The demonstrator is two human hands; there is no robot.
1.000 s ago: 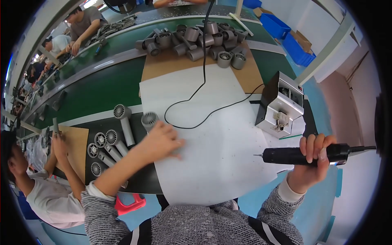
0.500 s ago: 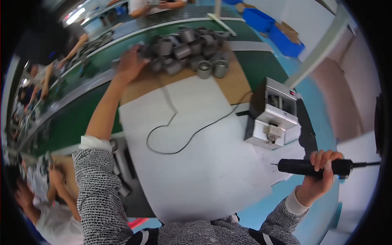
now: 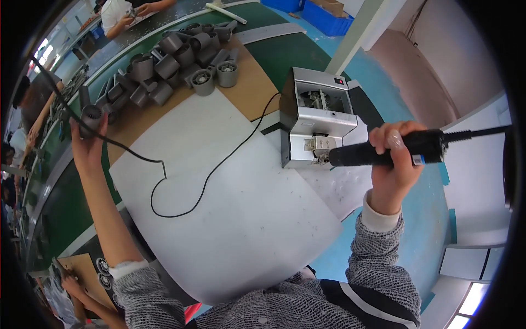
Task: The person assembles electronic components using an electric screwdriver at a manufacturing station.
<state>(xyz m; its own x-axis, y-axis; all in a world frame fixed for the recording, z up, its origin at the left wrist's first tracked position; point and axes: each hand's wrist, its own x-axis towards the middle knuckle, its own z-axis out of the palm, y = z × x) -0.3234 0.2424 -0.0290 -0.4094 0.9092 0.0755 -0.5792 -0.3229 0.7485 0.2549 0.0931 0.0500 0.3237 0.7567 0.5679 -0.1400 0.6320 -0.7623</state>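
Note:
On the left, my left hand [image 3: 87, 145] is closed round a grey plastic housing [image 3: 91, 116] with a round grille end and a handle-like stem pointing up. It is at the left end of a heap of similar grey housings [image 3: 166, 66]. My right hand [image 3: 397, 153] grips a black electric screwdriver [image 3: 356, 155], its cord running off to the right. The screwdriver's front end is at the outlet of a silver screw feeder [image 3: 301, 149]; its bit is hidden or too small to make out there.
A white sheet [image 3: 230, 219] covers the bench before me, with a thin black cable [image 3: 205, 189] looping across it. Brown cardboard [image 3: 255, 82] lies under the heap. A pale post [image 3: 356, 41] rises behind the feeder. Blue bins [image 3: 327, 19] stand beyond. Co-workers sit along the left.
My left hand has taken a grey housing and drawn it away to the left. My right hand has brought the screwdriver up to the screw feeder. The view has turned to the right.

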